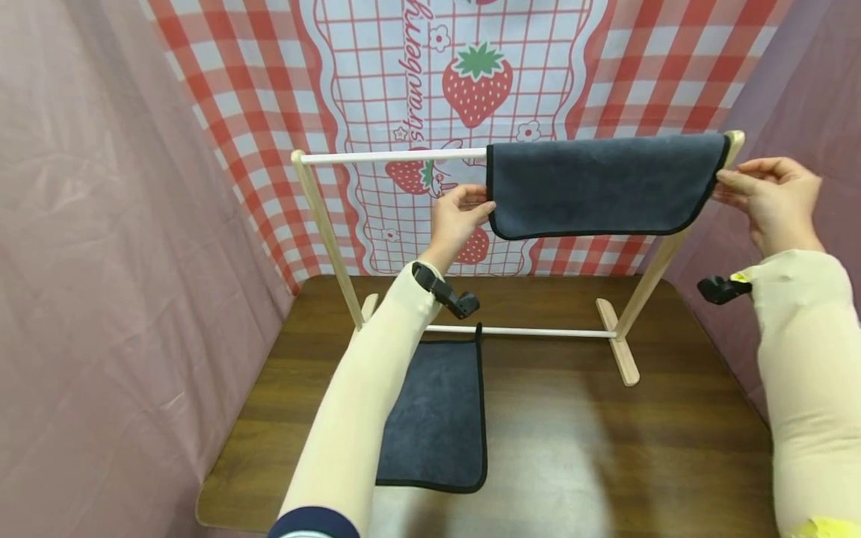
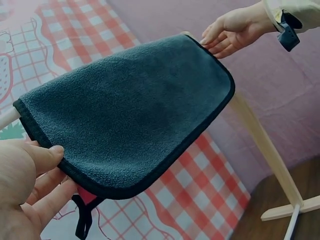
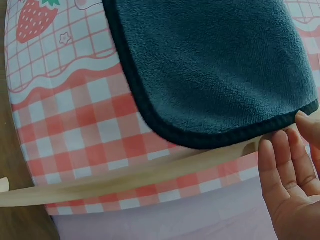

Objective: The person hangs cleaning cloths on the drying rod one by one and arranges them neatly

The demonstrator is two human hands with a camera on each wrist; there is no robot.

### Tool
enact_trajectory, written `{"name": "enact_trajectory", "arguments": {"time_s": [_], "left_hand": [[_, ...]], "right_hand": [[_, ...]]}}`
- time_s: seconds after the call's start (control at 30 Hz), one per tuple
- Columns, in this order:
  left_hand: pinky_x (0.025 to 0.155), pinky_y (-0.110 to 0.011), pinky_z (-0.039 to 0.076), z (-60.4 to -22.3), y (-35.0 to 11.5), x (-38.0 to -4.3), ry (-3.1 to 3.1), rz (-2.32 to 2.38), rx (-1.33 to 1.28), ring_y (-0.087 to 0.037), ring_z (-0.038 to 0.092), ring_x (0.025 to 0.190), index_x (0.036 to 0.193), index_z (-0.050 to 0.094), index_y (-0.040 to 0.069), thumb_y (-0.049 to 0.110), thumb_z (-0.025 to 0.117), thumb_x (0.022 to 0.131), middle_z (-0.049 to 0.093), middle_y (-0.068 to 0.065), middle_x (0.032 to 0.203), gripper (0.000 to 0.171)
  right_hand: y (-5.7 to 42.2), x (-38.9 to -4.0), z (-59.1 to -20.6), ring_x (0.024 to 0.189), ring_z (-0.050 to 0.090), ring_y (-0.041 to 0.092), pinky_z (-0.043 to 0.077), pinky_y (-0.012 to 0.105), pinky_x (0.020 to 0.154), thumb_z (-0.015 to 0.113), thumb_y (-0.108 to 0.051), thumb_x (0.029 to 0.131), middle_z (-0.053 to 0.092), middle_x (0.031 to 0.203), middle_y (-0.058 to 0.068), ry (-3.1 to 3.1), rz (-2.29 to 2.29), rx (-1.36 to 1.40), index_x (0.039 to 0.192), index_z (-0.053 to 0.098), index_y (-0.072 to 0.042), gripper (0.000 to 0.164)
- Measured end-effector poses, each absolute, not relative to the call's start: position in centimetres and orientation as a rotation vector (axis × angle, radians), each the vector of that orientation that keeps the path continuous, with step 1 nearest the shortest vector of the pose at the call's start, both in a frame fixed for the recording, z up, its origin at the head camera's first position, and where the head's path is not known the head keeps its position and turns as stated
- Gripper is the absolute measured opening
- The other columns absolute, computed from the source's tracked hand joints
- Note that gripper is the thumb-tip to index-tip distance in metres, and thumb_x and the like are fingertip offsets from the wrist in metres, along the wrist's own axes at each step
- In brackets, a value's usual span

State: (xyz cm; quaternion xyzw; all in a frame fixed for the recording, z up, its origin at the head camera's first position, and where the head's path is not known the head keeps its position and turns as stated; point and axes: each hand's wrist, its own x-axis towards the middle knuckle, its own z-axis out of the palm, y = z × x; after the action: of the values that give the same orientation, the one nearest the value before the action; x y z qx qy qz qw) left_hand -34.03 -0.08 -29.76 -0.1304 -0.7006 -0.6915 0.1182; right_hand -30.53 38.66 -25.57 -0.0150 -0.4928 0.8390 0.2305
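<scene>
left hand (image 1: 457, 218) + right hand (image 1: 776, 198) | pinch grey cloth (image 1: 602, 190), 2 sides | over rod (image 1: 403, 156)

The dark grey plush cloth (image 1: 605, 187) hangs folded over the white top rail (image 1: 393, 156) of the wooden rack (image 1: 326, 232), over on the person's right, reaching close to the end post. Black binding trims its edges, and I can see both lower corners are rounded. The front falls fairly smooth, its bottom edge almost level, with both sides pinched. A thin black loop (image 2: 89, 215) dangles below its left corner.
</scene>
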Motion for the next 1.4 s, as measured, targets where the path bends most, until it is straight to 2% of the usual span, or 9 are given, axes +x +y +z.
{"name": "enact_trajectory", "arguments": {"time_s": [0.17,0.33,0.47,0.67,0.87,1.03,1.2,1.4], "left_hand": [[0.078,-0.025,0.059,-30.2,-0.4,-34.0,-2.01,-2.048,-0.426,-0.029,0.069,0.098,0.117,0.066,-0.008,-0.005,0.071,0.088,0.069,-0.022,0.108,0.029],[0.084,-0.034,0.059,-31.0,-0.9,-33.8,-1.974,-2.087,-0.44,-0.036,0.067,0.101,0.119,0.062,-0.013,-0.008,0.069,0.088,0.066,-0.029,0.111,0.032],[0.085,-0.034,0.058,-32.0,-1.5,-33.7,-1.978,-2.1,-0.415,-0.035,0.067,0.101,0.12,0.062,-0.012,-0.008,0.069,0.089,0.066,-0.028,0.112,0.032],[0.088,-0.037,0.057,-33.5,-2.4,-33.5,-2.007,-2.106,-0.372,-0.034,0.067,0.103,0.121,0.063,-0.01,-0.006,0.068,0.09,0.067,-0.027,0.112,0.032],[0.081,-0.029,0.059,-35.3,-3.2,-33.3,-2.015,-2.144,-0.294,-0.028,0.067,0.097,0.121,0.063,-0.01,-0.005,0.066,0.092,0.066,-0.024,0.111,0.03],[0.084,-0.036,0.059,-37.1,-4.0,-32.9,-2.004,-2.187,-0.257,-0.025,0.066,0.093,0.121,0.062,-0.012,-0.006,0.064,0.092,0.064,-0.029,0.114,0.03],[0.085,-0.037,0.058,-39.4,-4.8,-32.6,-2.025,-2.202,-0.207,-0.029,0.066,0.1,0.121,0.062,-0.011,-0.004,0.064,0.093,0.063,-0.029,0.118,0.029],[0.086,-0.038,0.058,-41.7,-6.0,-32.2,-2.025,-2.196,-0.136,-0.035,0.066,0.103,0.121,0.062,-0.011,-0.005,0.064,0.092,0.064,-0.027,0.114,0.029]], "right_hand": [[39.0,-30.0,-26.6,0.051,0.068,0.023,0.059,0.031,0.051,0.07,0.021,0.078,0.067,0.069,0.012,-1.359,2.339,-0.033,0.084,0.059,0.006,0.019],[39.2,-29.5,-28.1,0.053,0.069,0.024,0.06,0.032,0.052,0.065,0.024,0.08,0.067,0.068,0.014,-1.35,2.378,0.001,0.084,0.061,0.007,0.018],[39.1,-29.2,-29.5,0.054,0.069,0.025,0.06,0.032,0.053,0.061,0.026,0.082,0.068,0.069,0.014,-1.337,2.409,0.039,0.085,0.061,0.007,0.019],[38.7,-28.9,-31.9,0.058,0.071,0.023,0.06,0.03,0.055,0.062,0.024,0.082,0.07,0.071,0.013,-1.402,2.396,0.037,0.086,0.062,0.006,0.018],[38.0,-28.5,-34.7,0.061,0.071,0.019,0.06,0.027,0.056,0.059,0.022,0.087,0.072,0.074,0.009,-1.512,2.355,0.057,0.087,0.063,0.002,0.02],[37.6,-28.3,-37.0,0.06,0.071,0.019,0.059,0.027,0.056,0.058,0.022,0.088,0.072,0.075,0.009,-1.536,2.383,0.058,0.089,0.063,0.003,0.02],[37.0,-28.0,-39.4,0.061,0.071,0.018,0.06,0.027,0.056,0.061,0.02,0.086,0.072,0.075,0.009,-1.598,2.39,0.038,0.089,0.062,0.002,0.019],[36.0,-27.7,-42.4,0.064,0.07,0.012,0.059,0.022,0.059,0.058,0.018,0.089,0.071,0.075,0.001,-1.782,2.306,0.004,0.088,0.063,-0.005,0.023]]}}
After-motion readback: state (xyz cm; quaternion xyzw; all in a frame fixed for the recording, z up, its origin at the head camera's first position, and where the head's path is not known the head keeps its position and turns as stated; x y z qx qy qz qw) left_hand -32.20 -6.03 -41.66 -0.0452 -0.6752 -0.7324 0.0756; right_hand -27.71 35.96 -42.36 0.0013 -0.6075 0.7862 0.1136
